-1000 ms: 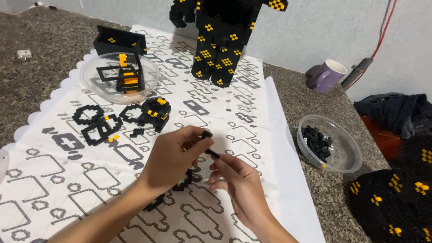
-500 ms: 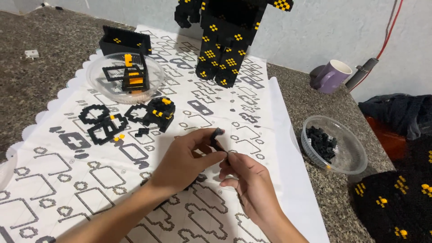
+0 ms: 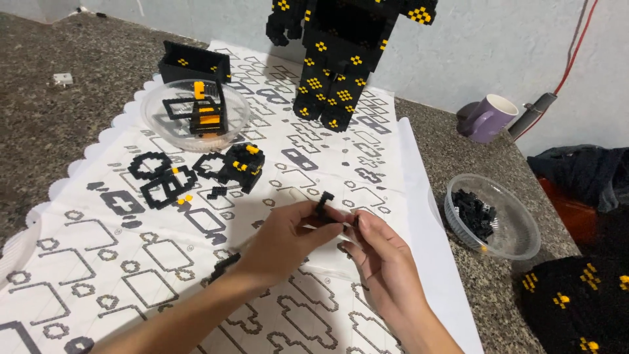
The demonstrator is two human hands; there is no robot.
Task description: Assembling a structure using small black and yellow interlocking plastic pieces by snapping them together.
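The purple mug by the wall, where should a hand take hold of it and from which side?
Grip the purple mug by its handle, which juts toward the left at the lower part of its body, facing the white patterned mat. Come from that left side: the grey marker-like tool leans close on its right, and the wall stands right behind it.

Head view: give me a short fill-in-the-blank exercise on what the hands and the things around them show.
1. The left hand and right hand together hold a small ____ block piece.
2. The mug near the wall is ____ in colour.
3. The clear bowl on the right holds loose ____ blocks.
4. The tall block figure is black with ____ spots.

Missing words: black; purple; black; yellow
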